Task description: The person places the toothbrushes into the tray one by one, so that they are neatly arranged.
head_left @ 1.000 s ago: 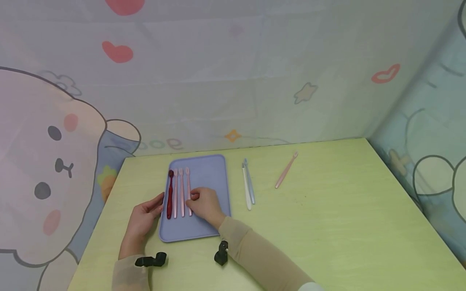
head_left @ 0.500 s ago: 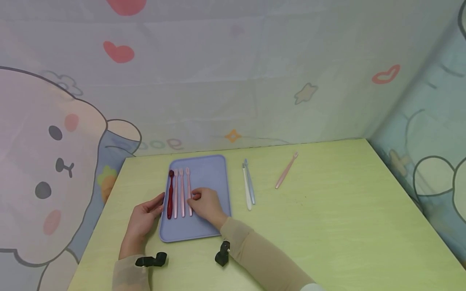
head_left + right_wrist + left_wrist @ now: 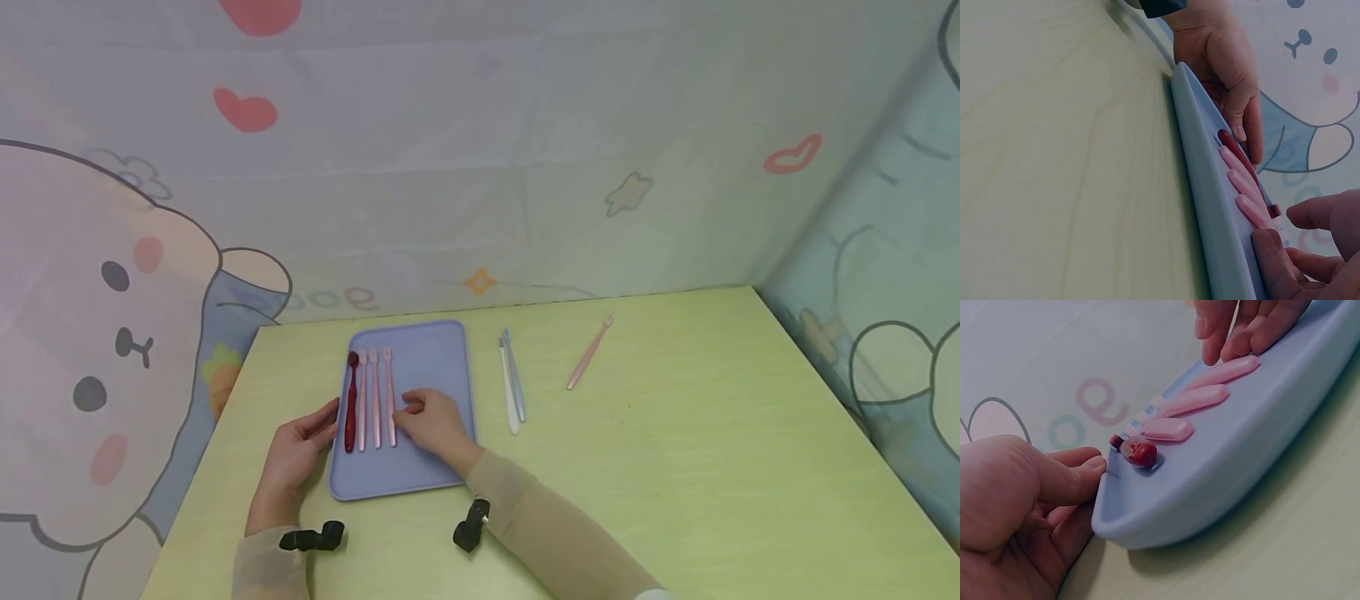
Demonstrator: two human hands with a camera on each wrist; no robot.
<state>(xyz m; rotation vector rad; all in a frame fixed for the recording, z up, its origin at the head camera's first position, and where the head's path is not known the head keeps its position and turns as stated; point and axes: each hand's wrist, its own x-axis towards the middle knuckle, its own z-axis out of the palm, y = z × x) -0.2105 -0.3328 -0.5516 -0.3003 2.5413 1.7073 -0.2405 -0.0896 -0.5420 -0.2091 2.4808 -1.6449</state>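
Observation:
On the lavender tray (image 3: 431,358) a dark red toothbrush (image 3: 350,408) and three pink toothbrushes (image 3: 376,408) lie side by side, heads pointing away. At the tray's left edge my left hand (image 3: 295,450) holds the rim with thumb and fingers, seen close up in the left wrist view. My right hand (image 3: 435,423) hovers over the tray just right of the rightmost pink toothbrush (image 3: 390,400). A gap shows between its thumb and forefinger in the right wrist view, and nothing is held there. The thumb tip is close to that handle; whether it touches, I cannot tell.
Right of the tray, a white toothbrush (image 3: 507,392) and a blue toothbrush (image 3: 516,379) lie close together on the yellow-green table (image 3: 712,450). Farther right lies another pink toothbrush (image 3: 589,353), slanted. Printed cloth (image 3: 480,150) hangs behind the table.
My right hand has drawn slightly to the right, away from the rightmost pink toothbrush, which stays in place. The left hand and the tray have not visibly moved.

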